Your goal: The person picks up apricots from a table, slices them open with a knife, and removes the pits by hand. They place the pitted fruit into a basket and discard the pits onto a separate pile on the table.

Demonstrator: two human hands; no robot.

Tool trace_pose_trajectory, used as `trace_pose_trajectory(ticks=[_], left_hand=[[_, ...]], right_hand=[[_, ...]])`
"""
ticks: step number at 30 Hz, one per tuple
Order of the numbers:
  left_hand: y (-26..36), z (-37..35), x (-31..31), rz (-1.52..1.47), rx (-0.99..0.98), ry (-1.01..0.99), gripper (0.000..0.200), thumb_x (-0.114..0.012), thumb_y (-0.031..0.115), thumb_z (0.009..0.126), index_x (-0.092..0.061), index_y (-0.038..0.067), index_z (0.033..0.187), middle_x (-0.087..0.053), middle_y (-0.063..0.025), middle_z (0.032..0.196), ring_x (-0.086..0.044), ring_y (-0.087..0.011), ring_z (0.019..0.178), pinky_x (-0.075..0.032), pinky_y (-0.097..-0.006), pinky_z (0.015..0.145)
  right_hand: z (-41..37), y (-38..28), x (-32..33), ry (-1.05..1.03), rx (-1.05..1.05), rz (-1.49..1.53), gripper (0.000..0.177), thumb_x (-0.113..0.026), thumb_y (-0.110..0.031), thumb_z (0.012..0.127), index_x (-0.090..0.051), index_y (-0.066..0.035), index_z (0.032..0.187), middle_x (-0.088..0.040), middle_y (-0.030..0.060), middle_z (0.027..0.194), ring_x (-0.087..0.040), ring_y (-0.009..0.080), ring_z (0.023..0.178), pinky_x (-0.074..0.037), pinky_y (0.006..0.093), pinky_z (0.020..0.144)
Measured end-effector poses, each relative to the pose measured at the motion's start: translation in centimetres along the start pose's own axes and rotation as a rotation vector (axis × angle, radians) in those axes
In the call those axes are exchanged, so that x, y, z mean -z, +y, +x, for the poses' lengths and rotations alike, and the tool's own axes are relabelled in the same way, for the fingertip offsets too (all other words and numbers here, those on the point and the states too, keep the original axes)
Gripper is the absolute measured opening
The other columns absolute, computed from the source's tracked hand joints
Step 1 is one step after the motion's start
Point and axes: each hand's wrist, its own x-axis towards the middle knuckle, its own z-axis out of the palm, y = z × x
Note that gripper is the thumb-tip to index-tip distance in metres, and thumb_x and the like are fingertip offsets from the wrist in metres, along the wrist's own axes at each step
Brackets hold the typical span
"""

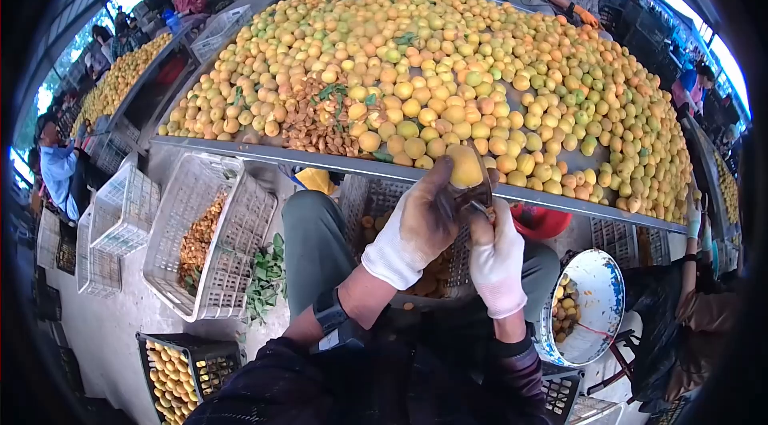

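Note:
Both of my hands are in white gloves darkened at the fingers, in front of the near rim of a long metal table [320,159]. My left hand [418,225] is closed around a yellow apricot [464,167], held up at the table edge. Close beside it, my right hand [494,253] is closed on a small knife [482,177], whose thin blade lies along the apricot's right side; its handle is mostly hidden by the fingers. On the table, just beyond, are many loose apricots [448,97] and a pile of brown pits [316,121] with some leaves.
Below my hands, between my knees, a crate [376,197] holds fruit. To the left stand a pale crate [212,297] with brown pits and a black crate [216,345] of apricots. A white bucket [606,305] and a red basin [544,221] are right. Other people sit around.

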Motion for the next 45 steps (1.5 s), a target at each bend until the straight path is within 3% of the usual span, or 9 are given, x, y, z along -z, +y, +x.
trace_pose_trajectory(ticks=[12, 18, 22, 25, 28, 33, 36, 38, 45], left_hand=[[-2.7, -0.4, 0.6, 0.034, 0.015, 0.063, 0.058, -0.060, 0.048, 0.087, -0.049, 0.006, 0.125, -0.060, -0.0068, 0.115, -0.058, -0.0190, 0.105, -0.048, -0.0317, 0.091], [-3.4, -0.6, 0.3, 0.091, 0.015, 0.079, 0.052, -0.062, 0.043, 0.088, -0.051, 0.007, 0.124, -0.060, -0.0072, 0.115, -0.058, -0.0183, 0.104, -0.047, -0.0306, 0.092], [-2.1, -0.6, 1.1, 0.161, 0.009, 0.018, 0.052, -0.065, 0.041, 0.087, -0.052, 0.006, 0.122, -0.060, -0.0055, 0.113, -0.057, -0.0163, 0.103, -0.045, -0.0296, 0.092], [1.1, 0.0, 1.9, 0.865, 0.066, -0.200, 0.057, -0.067, 0.032, 0.085, -0.047, 0.001, 0.128, -0.058, -0.0095, 0.116, -0.055, -0.0198, 0.110, -0.040, -0.0323, 0.099], [-1.0, 0.1, 2.6, 0.597, 0.007, -0.157, 0.061, -0.067, 0.036, 0.085, -0.045, 0.001, 0.130, -0.058, -0.0107, 0.117, -0.056, -0.0209, 0.110, -0.041, -0.0335, 0.099], [-2.9, -0.1, 2.3, 0.164, 0.050, -0.096, 0.065, -0.064, 0.043, 0.086, -0.044, 0.001, 0.131, -0.058, -0.0097, 0.120, -0.055, -0.0194, 0.110, -0.043, -0.0323, 0.097], [0.7, 0.2, 1.2, 0.735, 0.063, -0.212, 0.039, -0.066, 0.022, 0.084, -0.057, 0.001, 0.116, -0.062, -0.0043, 0.104, -0.056, -0.0124, 0.099, -0.044, -0.0262, 0.088], [2.3, 0.7, 0.4, 1.082, 0.132, -0.241, 0.039, -0.066, 0.020, 0.082, -0.057, 0.002, 0.115, -0.061, -0.0037, 0.102, -0.055, -0.0114, 0.098, -0.043, -0.0253, 0.088], [-4.5, -0.9, 1.3, 0.288, -0.041, 0.001, 0.053, -0.064, 0.034, 0.088, -0.048, 0.002, 0.127, -0.056, -0.0033, 0.113, -0.054, -0.0149, 0.106, -0.041, -0.0290, 0.095]], right_hand=[[-1.0, 2.5, -1.1, -0.015, -0.040, -0.011, 0.038, -0.051, -0.022, 0.095, -0.043, -0.001, 0.127, -0.058, 0.0253, 0.116, -0.060, 0.0431, 0.094, -0.052, 0.0399, 0.071], [-1.0, 3.3, -0.6, 0.009, -0.073, -0.009, 0.052, -0.051, -0.021, 0.095, -0.033, -0.002, 0.140, -0.063, 0.0253, 0.098, -0.062, 0.0430, 0.088, -0.052, 0.0407, 0.068], [-0.3, 3.4, 1.7, -0.120, -0.009, 0.060, 0.037, -0.054, -0.020, 0.093, -0.047, 0.001, 0.123, -0.061, 0.0234, 0.080, -0.064, 0.0403, 0.075, -0.049, 0.0392, 0.060], [-0.6, 5.1, 2.9, -0.394, -0.214, 0.272, 0.034, -0.057, -0.026, 0.093, -0.052, 0.001, 0.112, -0.055, 0.0082, 0.067, -0.054, 0.0189, 0.055, -0.042, 0.0272, 0.053], [-1.1, 4.1, 1.9, -0.318, -0.333, 0.523, 0.059, -0.055, -0.048, 0.092, -0.048, 0.003, 0.119, -0.047, -0.0052, 0.062, -0.042, 0.0024, 0.051, -0.034, 0.0194, 0.047], [-1.7, 4.9, -0.2, -0.148, -0.237, 0.481, 0.062, -0.054, -0.053, 0.090, -0.050, 0.002, 0.118, -0.047, -0.0065, 0.066, -0.041, 0.0016, 0.054, -0.032, 0.0189, 0.047], [-1.4, 5.4, 2.3, -0.326, -0.243, 0.399, 0.048, -0.056, -0.040, 0.093, -0.054, 0.005, 0.110, -0.059, 0.0036, 0.080, -0.053, 0.0110, 0.072, -0.046, 0.0264, 0.065], [-1.0, 6.1, 3.1, -0.398, -0.264, 0.371, 0.043, -0.057, -0.039, 0.093, -0.056, 0.002, 0.106, -0.058, 0.0022, 0.074, -0.051, 0.0082, 0.065, -0.043, 0.0237, 0.059], [-2.2, 5.6, 0.0, -0.167, -0.336, 0.621, 0.053, -0.055, -0.054, 0.089, -0.053, -0.002, 0.098, -0.046, -0.0032, 0.052, -0.041, 0.0053, 0.038, -0.031, 0.0201, 0.038]])
